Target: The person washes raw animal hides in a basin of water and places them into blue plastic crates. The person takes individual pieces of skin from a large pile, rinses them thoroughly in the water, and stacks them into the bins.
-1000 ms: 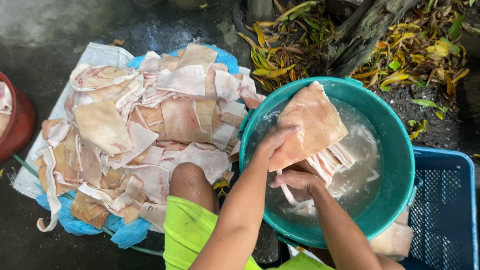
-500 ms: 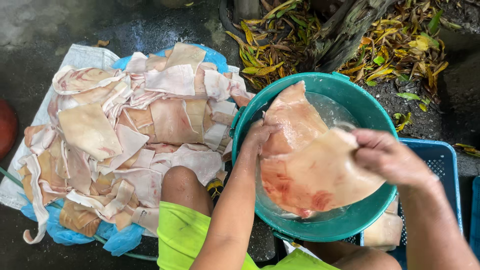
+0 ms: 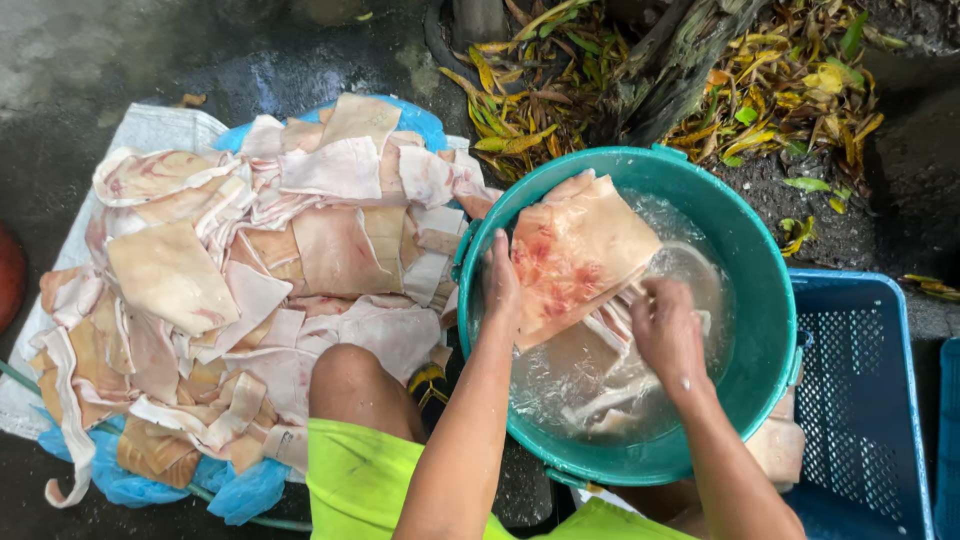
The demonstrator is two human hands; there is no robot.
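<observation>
Your teal tub (image 3: 770, 300) sits on the wet ground and holds cloudy water with several pale strips and pieces of pork skin sunk in it. Just to its right stands a blue plastic crate (image 3: 860, 400); what lies in it is hard to make out, though a pale piece shows at its near corner. To the left of the tub, a big heap of skin pieces (image 3: 250, 290) is spread over a white sack and blue plastic sheet (image 3: 150, 130).

Your left hand (image 3: 500, 285) is curled over the left edge of a large slab of skin (image 3: 575, 250), gripping it and holding it tilted above the water. Your right hand (image 3: 668, 335) is closed at the slab's lower right edge, just over the water; whether it pinches the slab or a strip below is not clear.
</observation>
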